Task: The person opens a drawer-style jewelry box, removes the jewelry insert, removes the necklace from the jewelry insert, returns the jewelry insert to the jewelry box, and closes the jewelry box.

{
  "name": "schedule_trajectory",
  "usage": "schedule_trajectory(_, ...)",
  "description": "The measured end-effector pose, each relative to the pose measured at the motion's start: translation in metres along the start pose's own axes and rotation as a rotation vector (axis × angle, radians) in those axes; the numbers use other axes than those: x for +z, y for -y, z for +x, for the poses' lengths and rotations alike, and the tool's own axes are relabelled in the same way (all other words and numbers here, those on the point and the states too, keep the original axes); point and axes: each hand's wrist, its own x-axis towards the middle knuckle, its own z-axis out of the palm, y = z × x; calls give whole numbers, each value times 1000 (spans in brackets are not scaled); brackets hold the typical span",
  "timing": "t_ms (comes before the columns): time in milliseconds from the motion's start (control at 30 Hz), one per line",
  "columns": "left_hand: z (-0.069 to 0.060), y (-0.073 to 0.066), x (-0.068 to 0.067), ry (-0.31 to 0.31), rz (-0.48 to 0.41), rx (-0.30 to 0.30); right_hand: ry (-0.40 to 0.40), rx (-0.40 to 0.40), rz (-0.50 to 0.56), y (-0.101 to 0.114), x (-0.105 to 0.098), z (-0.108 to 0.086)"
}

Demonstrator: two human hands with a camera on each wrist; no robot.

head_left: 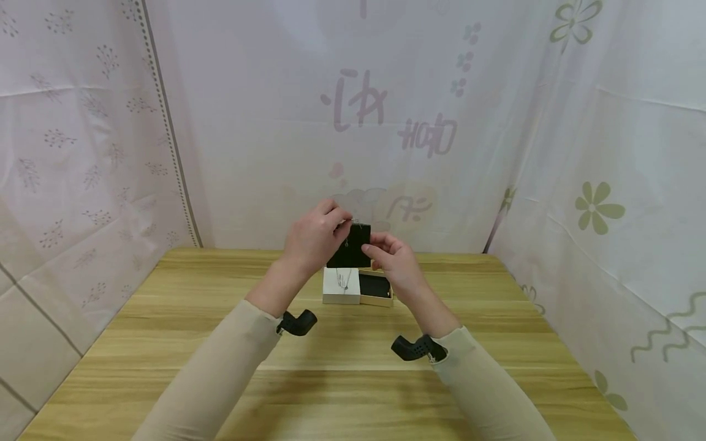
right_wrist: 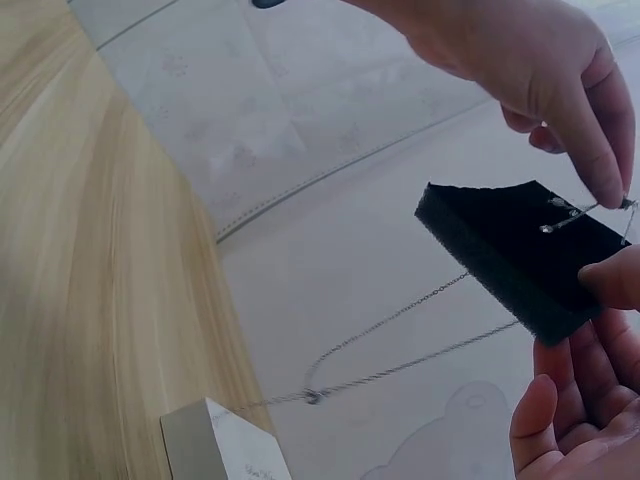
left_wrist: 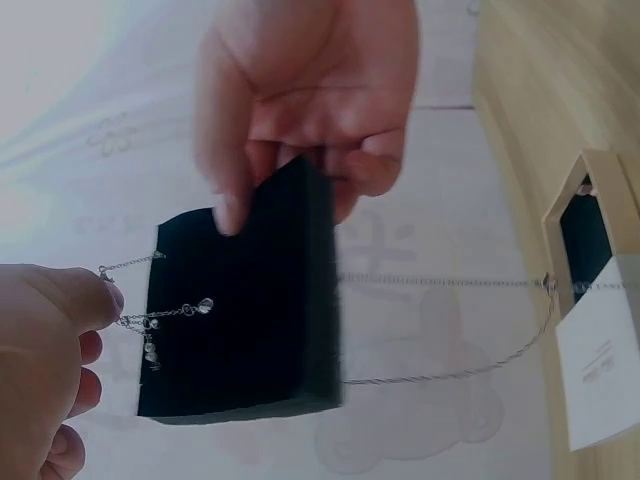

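Above the table the right hand [head_left: 398, 268] grips a black foam pad [head_left: 358, 246] by its edge, thumb on the face and fingers behind. The left hand [head_left: 315, 236] pinches the clasp end of a thin silver chain at the pad's opposite edge; in the left wrist view that chain end [left_wrist: 170, 313] lies over the black face [left_wrist: 245, 350]. From the pad's other side the necklace [right_wrist: 400, 312] hangs in a long loop with a small pendant [right_wrist: 314, 397], which in the head view hangs in front of the white box lid [head_left: 341, 294].
An open box [head_left: 377, 301] with a black interior stands beside the white lid on the wooden table [head_left: 353, 392]. Patterned white curtains [head_left: 265, 122] hang behind the table and at both sides.
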Motion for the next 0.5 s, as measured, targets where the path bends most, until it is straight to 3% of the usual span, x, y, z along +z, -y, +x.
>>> schedule_trajectory(500,11,6,-15,-14,24,-15,-5,15,-1,-2,2,-2)
